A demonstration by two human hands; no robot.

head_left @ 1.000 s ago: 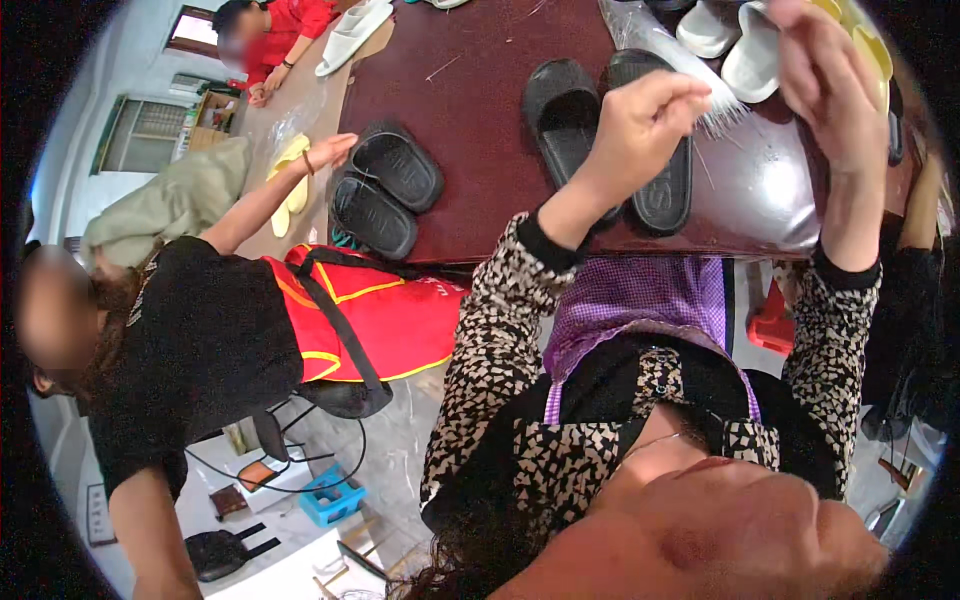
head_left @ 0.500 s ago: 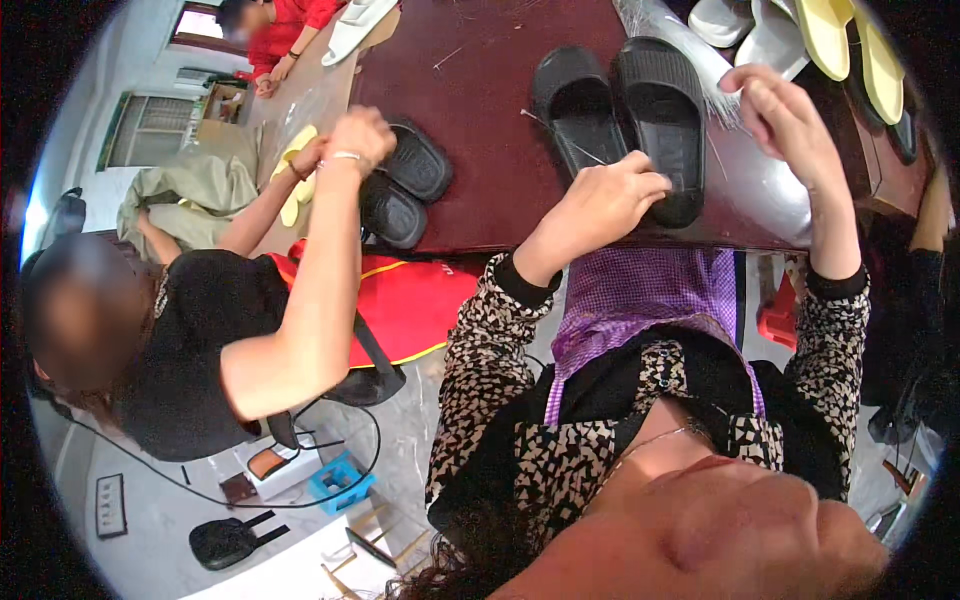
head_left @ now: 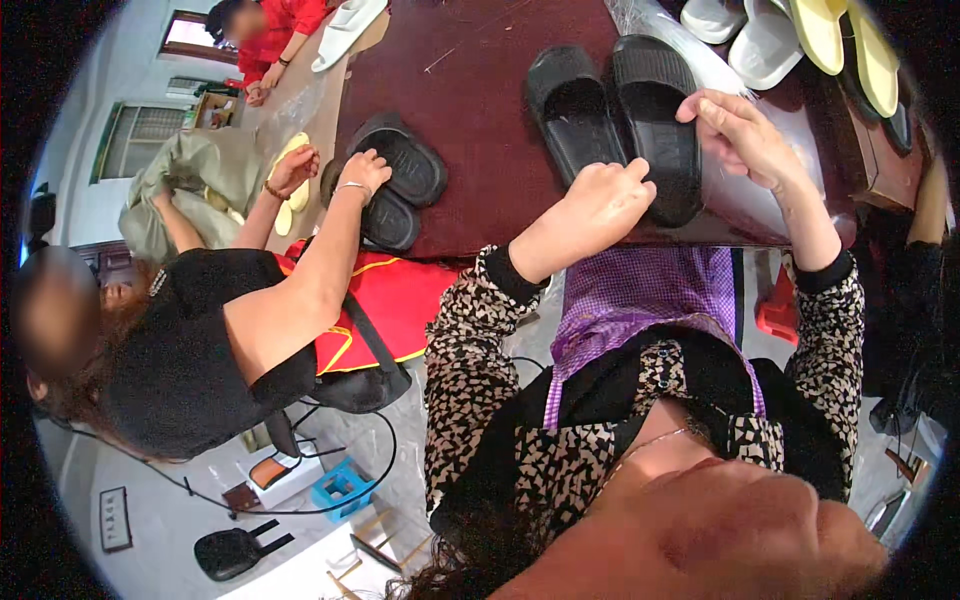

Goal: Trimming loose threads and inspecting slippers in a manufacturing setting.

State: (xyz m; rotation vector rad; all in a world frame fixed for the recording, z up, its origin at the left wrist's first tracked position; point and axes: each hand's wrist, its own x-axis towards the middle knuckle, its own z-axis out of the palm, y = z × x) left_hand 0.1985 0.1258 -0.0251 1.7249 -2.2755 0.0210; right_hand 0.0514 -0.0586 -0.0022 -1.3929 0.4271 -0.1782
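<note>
Two black slide slippers lie side by side on the dark red table [head_left: 465,130], the left slipper [head_left: 575,130] and the right slipper [head_left: 665,150]. My left hand [head_left: 605,205] is closed in a pinch over their near ends. Whatever its fingertips hold, if anything, is too small to make out. Over the outer side of the right slipper, my right hand [head_left: 745,140] has its thumb and forefinger drawn together, the other fingers loosely bent. Anything between those fingertips cannot be made out. Beneath and beyond it lies a clear plastic bundle of thin white strands [head_left: 655,25].
At the far right are white slippers [head_left: 765,45] and yellow slippers [head_left: 875,65] by a brown box [head_left: 880,165]. To my left, a co-worker's hand [head_left: 365,172] is at another black pair [head_left: 410,165]. Another person in red [head_left: 285,25] stands beyond, near a white slipper [head_left: 345,35].
My right hand has come down and left, close to the right slipper. My left hand has shifted slightly toward me. The co-worker's near arm has lowered toward the other black pair.
</note>
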